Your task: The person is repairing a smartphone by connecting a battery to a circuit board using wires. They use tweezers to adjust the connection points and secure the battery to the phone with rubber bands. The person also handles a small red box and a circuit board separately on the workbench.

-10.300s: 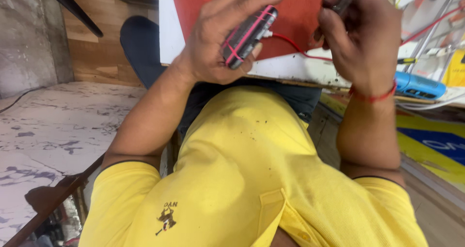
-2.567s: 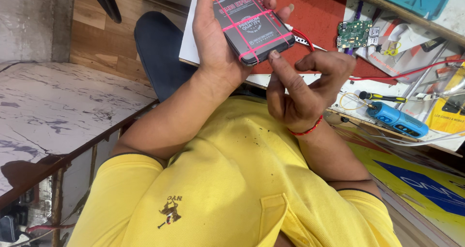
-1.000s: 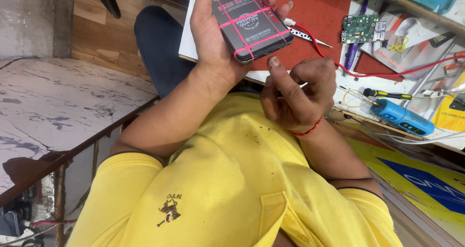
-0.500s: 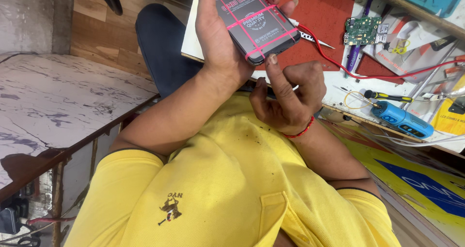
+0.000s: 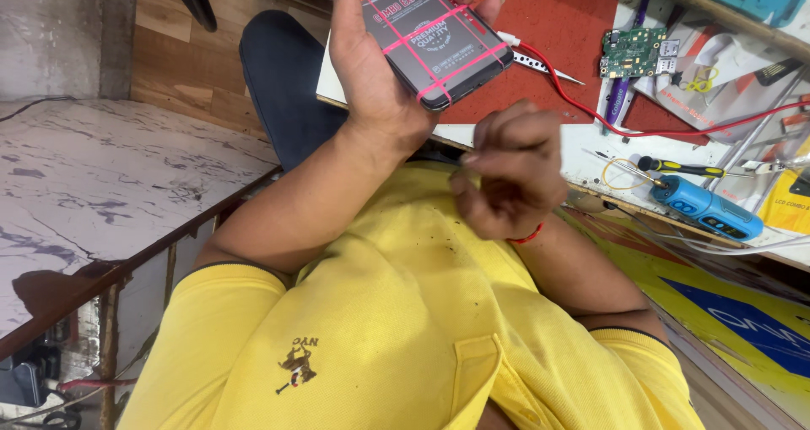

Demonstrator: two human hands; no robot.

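Observation:
My left hand holds a dark phone up over the edge of the workbench, its face covered by a protective film with pink stripes and printed lettering. My right hand, with a red thread at the wrist, hangs below the phone in front of my yellow shirt. Its fingers are curled shut, thumb against forefinger, and nothing shows between them. It does not touch the phone.
A red mat lies on the white bench with tweezers, a red cable and a green circuit board. A yellow-black screwdriver and a blue tool sit at the right. A marble slab stands at the left.
My right hand has left the phone's lower corner, dropped toward my chest and curled shut. My left hand has kept hold of the phone and tilted it slightly.

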